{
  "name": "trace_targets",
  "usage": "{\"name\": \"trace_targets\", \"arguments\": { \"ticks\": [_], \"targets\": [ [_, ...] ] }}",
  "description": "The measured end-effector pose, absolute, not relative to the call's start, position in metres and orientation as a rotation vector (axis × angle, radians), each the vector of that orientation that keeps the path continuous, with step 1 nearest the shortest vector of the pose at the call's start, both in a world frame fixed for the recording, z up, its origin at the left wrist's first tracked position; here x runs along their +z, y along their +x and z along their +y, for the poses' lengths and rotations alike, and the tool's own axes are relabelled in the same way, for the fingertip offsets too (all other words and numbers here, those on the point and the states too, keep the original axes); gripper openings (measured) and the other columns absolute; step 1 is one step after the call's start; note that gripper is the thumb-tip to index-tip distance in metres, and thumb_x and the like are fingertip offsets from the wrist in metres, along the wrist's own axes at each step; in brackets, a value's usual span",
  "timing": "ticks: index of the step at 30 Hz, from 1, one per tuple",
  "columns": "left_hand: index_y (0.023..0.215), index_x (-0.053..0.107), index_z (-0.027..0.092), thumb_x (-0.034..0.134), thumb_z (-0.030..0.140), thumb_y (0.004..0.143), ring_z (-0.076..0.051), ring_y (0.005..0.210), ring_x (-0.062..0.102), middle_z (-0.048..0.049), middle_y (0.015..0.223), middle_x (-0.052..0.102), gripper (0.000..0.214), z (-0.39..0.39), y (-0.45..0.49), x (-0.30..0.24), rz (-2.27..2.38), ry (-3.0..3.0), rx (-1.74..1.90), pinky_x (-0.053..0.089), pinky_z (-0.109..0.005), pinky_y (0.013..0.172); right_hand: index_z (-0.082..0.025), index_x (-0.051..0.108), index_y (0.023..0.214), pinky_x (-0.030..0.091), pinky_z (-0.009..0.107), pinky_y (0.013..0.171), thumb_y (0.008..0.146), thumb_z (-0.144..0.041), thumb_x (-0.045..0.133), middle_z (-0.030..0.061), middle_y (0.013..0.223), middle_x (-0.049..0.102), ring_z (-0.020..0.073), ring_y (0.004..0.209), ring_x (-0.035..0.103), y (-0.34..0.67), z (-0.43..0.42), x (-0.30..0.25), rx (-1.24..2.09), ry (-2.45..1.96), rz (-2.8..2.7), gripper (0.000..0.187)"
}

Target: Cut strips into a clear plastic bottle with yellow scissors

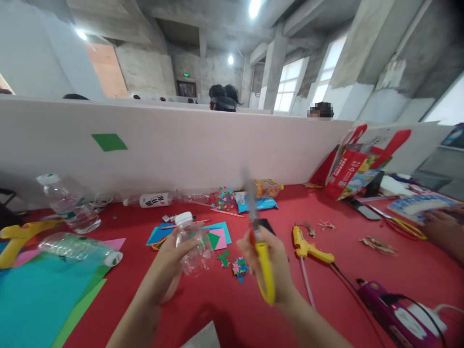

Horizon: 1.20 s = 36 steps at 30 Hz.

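A small clear plastic bottle (197, 249) with a white cap is in my left hand (170, 263), its fingers wrapped around the side. My right hand (270, 256) grips yellow-handled scissors (266, 275), whose blades point up and are smeared by motion. The scissors and the bottle are apart. Below and between the hands, small coloured paper stars (239, 268) lie in a loose pile on the red table. Behind the bottle are sheets of blue and pink paper (219, 237). A dark flat object (267, 226) is partly hidden behind my right hand.
A yellow glue gun (308, 246) with its cord lies right, near a purple device (395, 314). Clear bottles (72, 249) and coloured sheets (47, 295) occupy the left. A white partition (203, 150) closes off the back. At far right a co-worker's hand (444, 229) is near another pair of scissors (402, 227).
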State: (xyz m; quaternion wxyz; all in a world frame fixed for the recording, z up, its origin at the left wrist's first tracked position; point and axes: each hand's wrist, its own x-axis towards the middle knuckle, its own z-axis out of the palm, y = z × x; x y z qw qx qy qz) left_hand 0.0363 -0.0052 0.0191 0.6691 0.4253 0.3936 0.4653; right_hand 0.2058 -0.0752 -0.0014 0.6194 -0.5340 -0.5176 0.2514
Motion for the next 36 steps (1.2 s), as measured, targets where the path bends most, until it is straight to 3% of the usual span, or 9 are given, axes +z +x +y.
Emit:
{"name": "trace_targets", "arguments": {
  "ticks": [3,7,11,16,22,25,29,32,36],
  "targets": [
    [0.097,0.063,0.020,0.081,0.032,0.063,-0.028,0.096,0.068,-0.0069,0.096,0.072,0.040,-0.001,0.032,0.012,0.882,0.962,1.061,0.055,-0.037,0.080,-0.024,0.036,0.066,0.035,0.019,0.039,0.097,-0.043,0.043,-0.0112,0.045,0.035,0.0087,0.034,0.038,0.220,-0.075,-0.002,0.595,-1.085,-1.010,0.036],
    [0.105,0.062,0.019,0.077,0.033,0.069,-0.026,0.088,0.071,-0.0086,0.094,0.074,0.041,0.001,0.033,0.002,0.839,0.978,1.032,0.056,-0.037,0.078,-0.023,0.038,0.060,0.035,0.019,0.039,0.093,-0.048,0.052,-0.0105,0.042,0.035,0.0078,0.034,0.037,0.232,-0.076,0.005,0.594,-1.060,-0.994,0.044],
    [0.102,0.062,0.018,0.073,0.029,0.073,-0.025,0.086,0.071,-0.0083,0.091,0.074,0.033,0.004,0.037,-0.006,0.807,0.938,1.038,0.057,-0.035,0.077,-0.022,0.044,0.062,0.027,0.020,0.035,0.085,-0.050,0.060,-0.0102,0.043,0.035,0.0078,0.034,0.033,0.232,-0.079,0.011,0.675,-1.221,-1.142,0.040],
    [0.092,0.062,0.016,0.074,0.025,0.069,-0.024,0.080,0.072,-0.0073,0.082,0.074,0.027,0.004,0.038,0.002,0.816,0.897,1.085,0.057,-0.034,0.072,-0.020,0.045,0.056,0.026,0.021,0.042,0.074,-0.041,0.072,-0.0071,0.049,0.039,0.0087,0.045,0.033,0.228,-0.086,0.017,0.384,-1.472,-1.452,0.039],
    [0.088,0.063,0.016,0.076,0.025,0.066,-0.021,0.076,0.071,-0.0045,0.080,0.074,0.027,-0.006,0.037,0.018,0.798,0.874,1.144,0.057,-0.030,0.068,-0.019,0.056,0.066,0.034,0.022,0.045,0.089,-0.037,0.054,-0.0053,0.051,0.047,0.0102,0.044,0.043,0.229,-0.094,0.014,0.272,-1.269,-1.385,0.029],
    [0.089,0.063,0.016,0.076,0.026,0.068,-0.022,0.078,0.071,-0.0053,0.081,0.074,0.027,-0.008,0.038,0.018,0.802,0.878,1.153,0.057,-0.031,0.068,-0.020,0.058,0.068,0.032,0.022,0.043,0.088,-0.036,0.055,-0.0057,0.051,0.047,0.0102,0.043,0.041,0.228,-0.096,0.014,0.276,-1.231,-1.356,0.026],
    [0.092,0.065,0.015,0.075,0.027,0.070,-0.024,0.084,0.072,-0.0088,0.088,0.075,0.027,-0.007,0.038,0.014,0.773,0.894,1.148,0.057,-0.033,0.072,-0.020,0.058,0.079,0.036,0.023,0.048,0.093,-0.043,0.048,-0.0058,0.056,0.045,0.0106,0.045,0.040,0.227,-0.099,0.020,0.466,-1.121,-1.385,0.028],
    [0.092,0.068,0.014,0.073,0.030,0.072,-0.026,0.089,0.072,-0.0118,0.096,0.075,0.026,-0.002,0.035,0.011,0.761,0.915,1.147,0.057,-0.032,0.076,-0.021,0.056,0.090,0.033,0.021,0.046,0.087,-0.051,0.056,-0.0045,0.066,0.045,0.0113,0.051,0.040,0.227,-0.103,0.027,0.698,-1.145,-1.525,0.030],
    [0.089,0.068,0.014,0.073,0.031,0.072,-0.026,0.085,0.072,-0.0120,0.093,0.076,0.025,0.004,0.030,0.015,0.745,0.898,1.202,0.058,-0.035,0.074,-0.021,0.050,0.074,0.034,0.023,0.051,0.091,-0.057,0.048,-0.0030,0.063,0.046,0.0128,0.056,0.044,0.228,-0.112,0.032,0.997,-1.171,-1.690,0.040]
  ]
}}
